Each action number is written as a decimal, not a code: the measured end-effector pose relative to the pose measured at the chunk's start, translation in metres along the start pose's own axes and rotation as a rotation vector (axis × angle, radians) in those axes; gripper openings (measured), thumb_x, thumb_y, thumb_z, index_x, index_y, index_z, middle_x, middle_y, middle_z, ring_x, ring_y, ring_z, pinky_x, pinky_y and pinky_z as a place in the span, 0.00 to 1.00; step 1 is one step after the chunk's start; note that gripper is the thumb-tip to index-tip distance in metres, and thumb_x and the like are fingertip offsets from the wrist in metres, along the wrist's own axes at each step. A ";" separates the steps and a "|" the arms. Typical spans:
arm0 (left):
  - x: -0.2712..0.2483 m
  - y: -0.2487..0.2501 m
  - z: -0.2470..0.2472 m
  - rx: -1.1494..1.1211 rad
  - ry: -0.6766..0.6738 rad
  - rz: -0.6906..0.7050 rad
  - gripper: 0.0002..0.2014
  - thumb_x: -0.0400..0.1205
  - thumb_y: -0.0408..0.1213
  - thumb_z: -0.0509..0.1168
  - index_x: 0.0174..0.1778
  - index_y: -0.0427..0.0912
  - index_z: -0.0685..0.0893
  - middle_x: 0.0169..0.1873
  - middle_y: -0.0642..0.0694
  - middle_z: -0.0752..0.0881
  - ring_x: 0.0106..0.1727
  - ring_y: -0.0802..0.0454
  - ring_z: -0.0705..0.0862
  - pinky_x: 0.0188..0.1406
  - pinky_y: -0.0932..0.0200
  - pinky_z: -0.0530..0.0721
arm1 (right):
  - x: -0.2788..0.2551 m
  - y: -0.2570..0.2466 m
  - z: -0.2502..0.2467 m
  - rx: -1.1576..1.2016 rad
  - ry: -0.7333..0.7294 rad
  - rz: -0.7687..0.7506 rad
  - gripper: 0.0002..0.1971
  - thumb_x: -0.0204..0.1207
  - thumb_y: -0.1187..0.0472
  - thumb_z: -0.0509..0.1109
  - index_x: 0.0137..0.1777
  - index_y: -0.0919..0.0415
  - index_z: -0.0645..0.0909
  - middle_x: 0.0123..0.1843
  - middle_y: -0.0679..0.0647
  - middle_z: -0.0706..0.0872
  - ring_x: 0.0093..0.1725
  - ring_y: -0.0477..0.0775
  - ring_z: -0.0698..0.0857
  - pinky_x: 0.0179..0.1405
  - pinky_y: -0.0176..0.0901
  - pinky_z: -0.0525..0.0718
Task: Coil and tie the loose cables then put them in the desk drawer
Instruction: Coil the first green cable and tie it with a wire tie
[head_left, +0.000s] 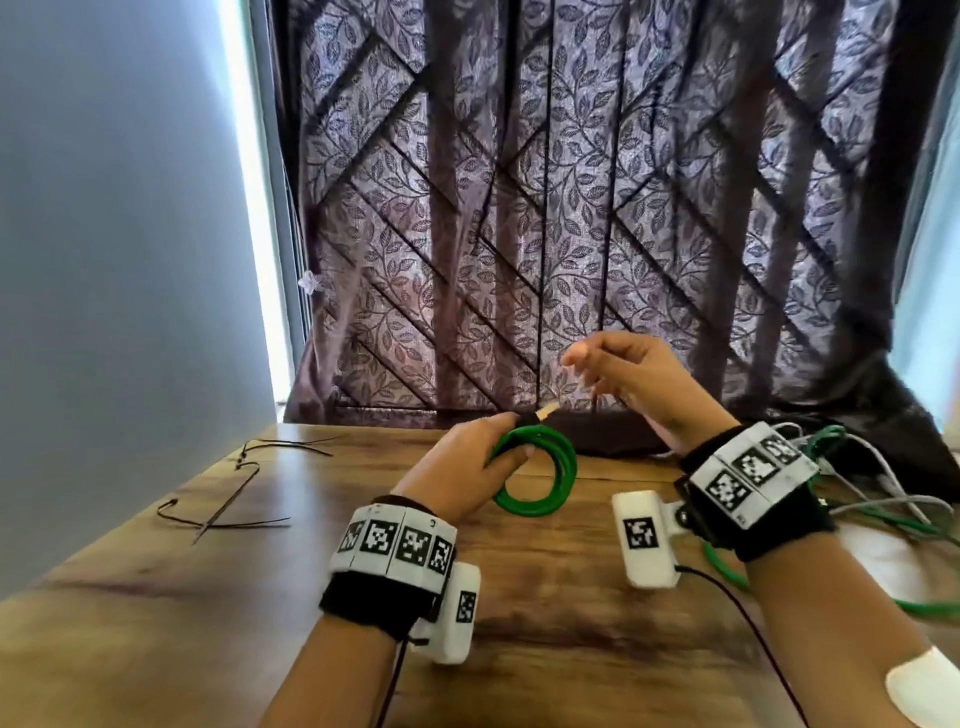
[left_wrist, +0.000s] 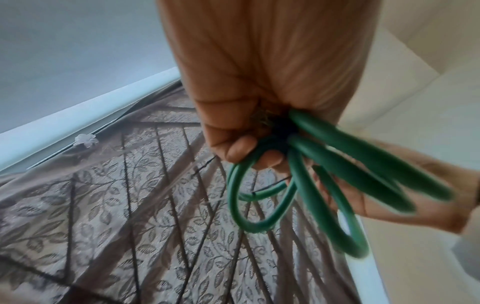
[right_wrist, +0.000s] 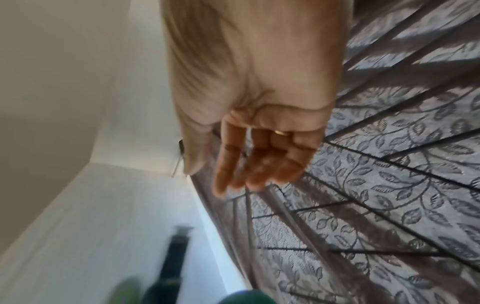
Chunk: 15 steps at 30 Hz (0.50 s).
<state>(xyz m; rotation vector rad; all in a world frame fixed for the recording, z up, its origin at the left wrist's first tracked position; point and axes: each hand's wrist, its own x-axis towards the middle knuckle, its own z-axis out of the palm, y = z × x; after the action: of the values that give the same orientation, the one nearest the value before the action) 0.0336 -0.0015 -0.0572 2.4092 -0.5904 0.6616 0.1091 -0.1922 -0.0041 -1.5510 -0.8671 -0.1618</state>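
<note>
Here, left hand (head_left: 462, 467) grips green cable coil (head_left: 545, 470) at its top, fingers curled round bundled loops, coil held just above worktop (head_left: 545, 587). Right hand (head_left: 631, 376) raised beyond and right of coil, fingers loosely bent; whether it pinches something thin, cannot tell, blurred. Loose green and white cables (head_left: 883, 488) lie right of right wrist. Dark thin ties (head_left: 228, 499) lie well left of left hand.

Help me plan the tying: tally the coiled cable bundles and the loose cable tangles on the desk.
Green coiled bundle, gripped by the left hand: 1
Loose tangle of green and white cables: 1
Total: 2
</note>
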 end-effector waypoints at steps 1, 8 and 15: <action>0.001 0.004 0.001 -0.007 -0.011 0.040 0.09 0.83 0.42 0.62 0.49 0.39 0.79 0.33 0.51 0.81 0.37 0.53 0.79 0.37 0.55 0.74 | 0.001 0.004 -0.006 -0.001 -0.003 0.082 0.10 0.72 0.50 0.72 0.36 0.55 0.88 0.35 0.47 0.88 0.34 0.41 0.83 0.39 0.33 0.78; 0.002 0.017 0.009 -0.276 -0.129 0.130 0.07 0.82 0.41 0.63 0.54 0.48 0.82 0.37 0.58 0.84 0.40 0.68 0.79 0.42 0.67 0.76 | -0.005 0.046 0.004 0.048 -0.320 0.604 0.24 0.53 0.48 0.84 0.48 0.58 0.85 0.47 0.66 0.80 0.44 0.62 0.77 0.46 0.52 0.75; 0.001 0.015 0.009 -0.463 -0.177 0.048 0.09 0.80 0.40 0.61 0.33 0.49 0.78 0.26 0.57 0.78 0.30 0.63 0.75 0.33 0.68 0.72 | -0.005 0.033 0.012 0.314 -0.325 0.417 0.06 0.65 0.65 0.72 0.31 0.56 0.89 0.38 0.53 0.88 0.39 0.49 0.84 0.46 0.39 0.82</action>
<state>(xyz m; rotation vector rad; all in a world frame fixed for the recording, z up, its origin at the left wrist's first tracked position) 0.0294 -0.0183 -0.0573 2.0321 -0.7807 0.2889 0.1207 -0.1808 -0.0363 -1.4429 -0.7540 0.5170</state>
